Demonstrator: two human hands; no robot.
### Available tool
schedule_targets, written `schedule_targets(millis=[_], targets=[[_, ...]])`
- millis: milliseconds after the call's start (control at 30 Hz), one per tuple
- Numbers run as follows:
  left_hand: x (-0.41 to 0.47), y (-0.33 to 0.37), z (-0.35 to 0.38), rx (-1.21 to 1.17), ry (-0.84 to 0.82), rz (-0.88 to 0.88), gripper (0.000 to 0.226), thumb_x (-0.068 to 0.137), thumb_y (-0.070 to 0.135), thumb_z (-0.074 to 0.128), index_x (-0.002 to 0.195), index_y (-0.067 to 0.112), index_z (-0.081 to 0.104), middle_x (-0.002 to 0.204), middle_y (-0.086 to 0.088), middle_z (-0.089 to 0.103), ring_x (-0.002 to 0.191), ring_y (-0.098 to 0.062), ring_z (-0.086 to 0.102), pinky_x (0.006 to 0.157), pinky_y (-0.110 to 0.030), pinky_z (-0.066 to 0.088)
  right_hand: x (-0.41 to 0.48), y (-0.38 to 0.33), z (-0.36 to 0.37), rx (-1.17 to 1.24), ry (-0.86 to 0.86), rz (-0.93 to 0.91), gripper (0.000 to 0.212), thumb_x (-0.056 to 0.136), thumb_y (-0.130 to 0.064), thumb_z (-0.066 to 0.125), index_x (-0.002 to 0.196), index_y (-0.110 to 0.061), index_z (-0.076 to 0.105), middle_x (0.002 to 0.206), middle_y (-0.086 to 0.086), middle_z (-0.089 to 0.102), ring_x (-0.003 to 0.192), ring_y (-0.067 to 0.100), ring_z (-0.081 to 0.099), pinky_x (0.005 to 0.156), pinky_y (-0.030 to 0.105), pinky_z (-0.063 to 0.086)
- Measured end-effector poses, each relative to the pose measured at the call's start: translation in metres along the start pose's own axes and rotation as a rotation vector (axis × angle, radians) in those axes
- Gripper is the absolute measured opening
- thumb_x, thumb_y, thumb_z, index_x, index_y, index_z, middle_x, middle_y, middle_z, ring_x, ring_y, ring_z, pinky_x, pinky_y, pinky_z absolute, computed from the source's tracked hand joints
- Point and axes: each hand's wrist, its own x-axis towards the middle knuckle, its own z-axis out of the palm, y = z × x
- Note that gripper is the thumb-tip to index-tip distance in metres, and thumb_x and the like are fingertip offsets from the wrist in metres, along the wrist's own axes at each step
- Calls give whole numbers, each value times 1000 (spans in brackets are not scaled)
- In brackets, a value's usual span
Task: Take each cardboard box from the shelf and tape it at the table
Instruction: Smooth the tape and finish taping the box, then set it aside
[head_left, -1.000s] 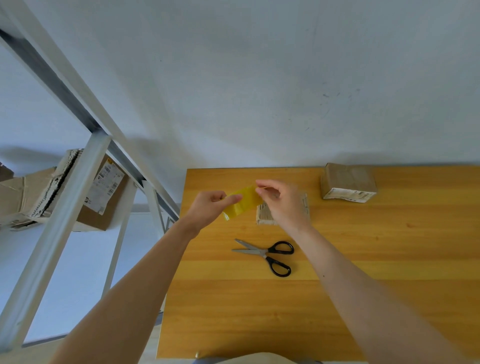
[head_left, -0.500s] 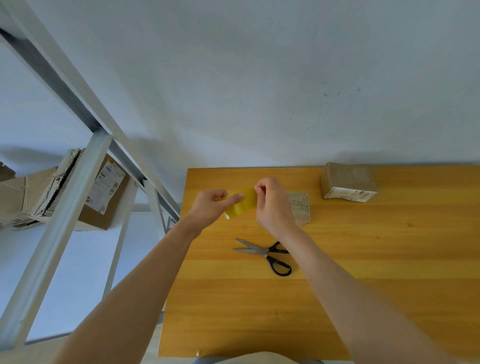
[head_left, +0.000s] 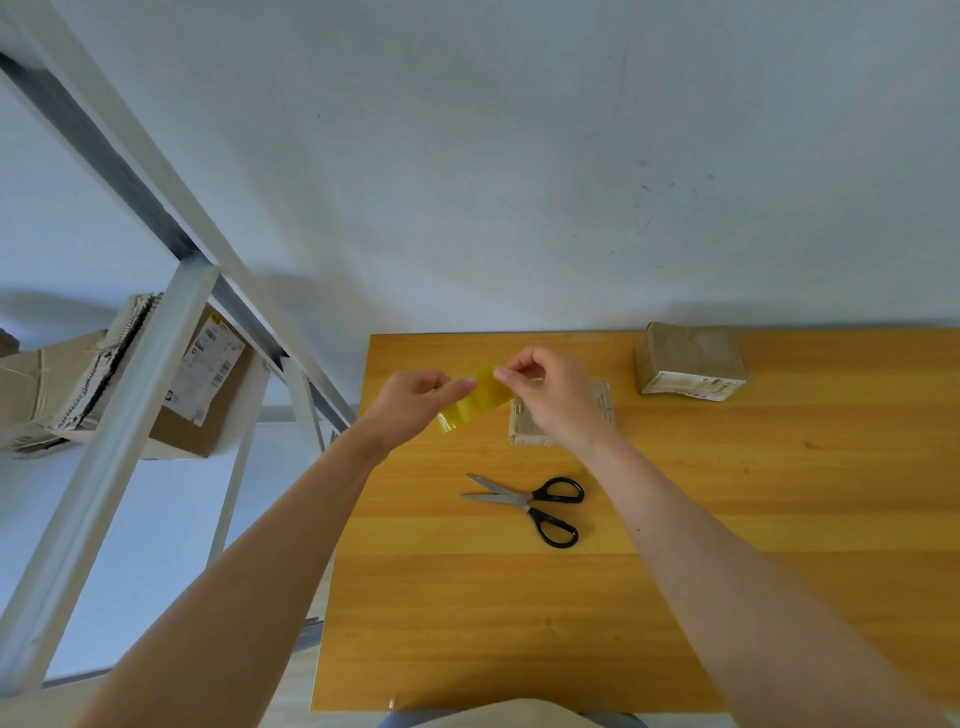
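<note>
- Since half a second ago my right forearm has drawn clear of the scissors (head_left: 530, 501), so both black handle loops now show. The yellow tape (head_left: 475, 397) is pulled a touch longer between my hands.
- My left hand (head_left: 410, 410) pinches the tape's left end between thumb and fingers, beyond the scissors and a little to their left.
- My right hand (head_left: 550, 395) pinches the tape's upper right corner with thumb and forefinger, straight beyond the scissors.
- The small cardboard box (head_left: 602, 405) lies flat on the tabletop (head_left: 519, 623) just beyond the scissors, mostly hidden behind my right hand.
- A second cardboard box (head_left: 691, 358) sits beyond and to the right of the scissors, at the tabletop's far edge.
- The shelf (head_left: 119, 415) stands well left of the scissors and holds more boxes.
</note>
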Motion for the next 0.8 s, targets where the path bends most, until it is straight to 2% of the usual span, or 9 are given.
schedule_targets(millis=[33,167,300,400,533,600,700,767,800], targets=[[0,1,0,2,22,7,46,81,55,65,71,11,56,58,8,43,58,-9,37,59,-23,29,1,0,0,1,32,-13,10,93,-23,65,92,-13,64,89,-2,64,79,5,57,68,9,43],[4,4,-2,20,64,38,48,82,56,64,70,13,44,65,-2,28,56,-11,27,54,-26,22,2,0,0,30,63,-25,8,93,-16,64,90,-9,63,88,3,69,82,11,65,73,19,51],[7,7,-3,50,49,12,51,81,58,63,69,13,45,61,1,30,55,-11,29,54,-26,24,0,0,-2,115,61,17,5,93,-8,63,89,-6,60,85,2,69,80,7,68,76,21,56],[10,9,-2,59,52,1,52,80,61,62,67,14,43,59,2,30,54,-12,29,54,-27,23,0,2,-4,166,49,52,5,93,-5,62,88,-6,60,82,0,68,76,3,67,73,18,56],[11,9,0,100,46,13,54,81,63,60,66,14,42,59,2,30,56,-13,30,56,-29,23,0,6,-5,298,43,168,3,93,-8,63,90,-8,62,85,5,71,82,14,70,78,26,58],[9,9,-2,77,-21,5,49,86,56,59,69,12,46,64,-2,34,60,-14,33,58,-28,26,2,7,-9,387,33,248,2,92,-9,64,92,-7,62,86,6,70,83,17,69,80,27,58],[8,7,-8,52,-156,-8,33,91,35,61,68,12,57,68,-4,45,66,-16,39,62,-27,31,6,9,-14,561,5,377,19,88,-10,70,101,-5,57,91,10,69,85,21,68,84,33,58],[8,6,-11,78,-172,0,31,91,34,62,65,17,58,63,3,46,63,-14,39,62,-27,31,5,12,-14,574,-29,423,36,82,-11,76,110,-5,55,100,13,69,91,22,69,86,33,58],[8,6,-12,90,-167,12,31,90,36,63,66,17,59,61,5,45,62,-12,38,62,-26,30,3,13,-13,519,-42,417,37,80,-10,77,112,-5,57,103,12,69,94,22,69,86,31,57]])
